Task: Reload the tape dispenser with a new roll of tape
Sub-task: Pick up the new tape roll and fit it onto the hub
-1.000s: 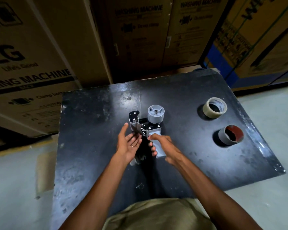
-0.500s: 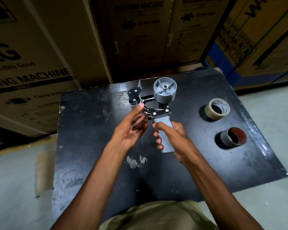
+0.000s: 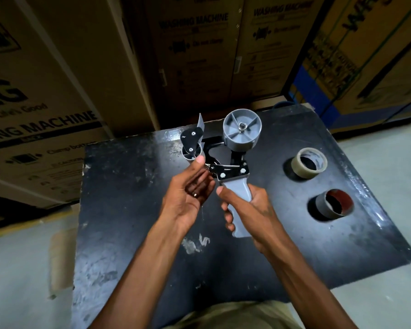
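Observation:
A grey and black tape dispenser point(image 3: 233, 148) is held up above the black table point(image 3: 128, 210), its bare grey spool wheel facing me with no roll on it. My right hand point(image 3: 249, 212) is wrapped around the grey handle. My left hand point(image 3: 188, 195) cups the front of the frame, with the thumb touching the small roller and the fingers near the blade end. A beige tape roll point(image 3: 309, 163) lies flat at the right of the table. A grey roll with a reddish-brown inside point(image 3: 335, 205) lies nearer to me, also at the right.
Large cardboard washing machine boxes point(image 3: 188, 55) stand close behind the table and to the left. More boxes with blue print point(image 3: 356, 62) are at the back right. Pale concrete floor point(image 3: 22, 269) shows on both sides of the table.
The dispenser went from lying on the table to being lifted by both hands and held upright, closer to the camera. Both tape rolls stayed in place.

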Available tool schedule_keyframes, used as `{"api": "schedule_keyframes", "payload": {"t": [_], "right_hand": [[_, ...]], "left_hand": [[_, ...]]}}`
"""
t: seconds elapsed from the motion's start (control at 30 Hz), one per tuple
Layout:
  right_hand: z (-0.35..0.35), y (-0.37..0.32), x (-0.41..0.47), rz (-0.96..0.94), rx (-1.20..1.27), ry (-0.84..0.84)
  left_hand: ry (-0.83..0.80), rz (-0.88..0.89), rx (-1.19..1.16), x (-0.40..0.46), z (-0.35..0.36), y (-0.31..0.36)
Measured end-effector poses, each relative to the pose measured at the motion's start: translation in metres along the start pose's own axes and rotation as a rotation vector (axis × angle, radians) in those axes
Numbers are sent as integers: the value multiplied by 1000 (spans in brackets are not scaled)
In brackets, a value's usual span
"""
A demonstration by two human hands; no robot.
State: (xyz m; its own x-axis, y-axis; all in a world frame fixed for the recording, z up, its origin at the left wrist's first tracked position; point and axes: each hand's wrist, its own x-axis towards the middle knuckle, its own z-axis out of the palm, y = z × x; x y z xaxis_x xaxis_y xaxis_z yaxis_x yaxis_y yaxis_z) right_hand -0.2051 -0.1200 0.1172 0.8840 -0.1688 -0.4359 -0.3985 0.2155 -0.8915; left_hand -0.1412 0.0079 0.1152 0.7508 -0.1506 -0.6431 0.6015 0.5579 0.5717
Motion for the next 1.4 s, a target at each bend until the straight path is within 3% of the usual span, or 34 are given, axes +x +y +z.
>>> {"api": "schedule_keyframes", "payload": {"t": [0.37, 0.9, 1.23, 1.4], "right_hand": [[-6, -3, 11, 54, 85, -27], [-4, 1, 25, 72, 104, -14], [-2, 2, 31, 65, 107, 23], [-3, 5, 36, 57, 87, 40]], "left_hand": [[96, 70, 17, 7, 14, -9], [102, 58, 6, 17, 13, -5], [158, 37, -54, 22, 22, -13], [127, -54, -123, 25, 25, -13]]}}
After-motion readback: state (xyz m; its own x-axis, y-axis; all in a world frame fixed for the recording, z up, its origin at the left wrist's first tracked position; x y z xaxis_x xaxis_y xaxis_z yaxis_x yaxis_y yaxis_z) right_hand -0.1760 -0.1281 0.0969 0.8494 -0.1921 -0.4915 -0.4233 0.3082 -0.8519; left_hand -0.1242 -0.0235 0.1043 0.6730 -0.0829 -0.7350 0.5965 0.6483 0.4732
